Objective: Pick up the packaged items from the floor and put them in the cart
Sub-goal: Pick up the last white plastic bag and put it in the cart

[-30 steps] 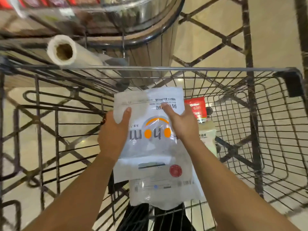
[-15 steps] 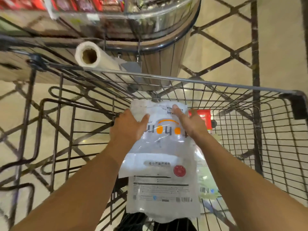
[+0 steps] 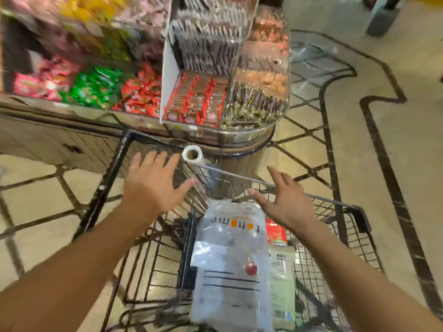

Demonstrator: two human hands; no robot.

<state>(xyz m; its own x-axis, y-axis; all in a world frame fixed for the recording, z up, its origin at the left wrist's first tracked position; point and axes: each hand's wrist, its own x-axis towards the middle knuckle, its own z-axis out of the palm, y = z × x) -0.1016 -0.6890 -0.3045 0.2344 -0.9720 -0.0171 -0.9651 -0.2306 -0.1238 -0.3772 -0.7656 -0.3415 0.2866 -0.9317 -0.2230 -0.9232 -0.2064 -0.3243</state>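
Observation:
A clear plastic package (image 3: 231,264) with orange dots in its logo lies flat inside the black wire cart (image 3: 345,257). Beside it on the right lie a red packet (image 3: 275,232) and a pale green packet (image 3: 282,283). My left hand (image 3: 153,185) hovers above the cart's far left side, fingers spread, holding nothing. My right hand (image 3: 285,200) hovers above the package's far end, also spread and empty. Neither hand touches the package.
A snack display stand (image 3: 191,92) with red, green and brown packets stands just beyond the cart. A white roll of plastic bags (image 3: 191,155) hangs at its base near the cart's front rail. Tiled floor with dark lines lies to the left and right.
Both hands have let go of the clear package, which now lies in the cart. The hands have lifted and spread. The view has tilted up to show the snack display.

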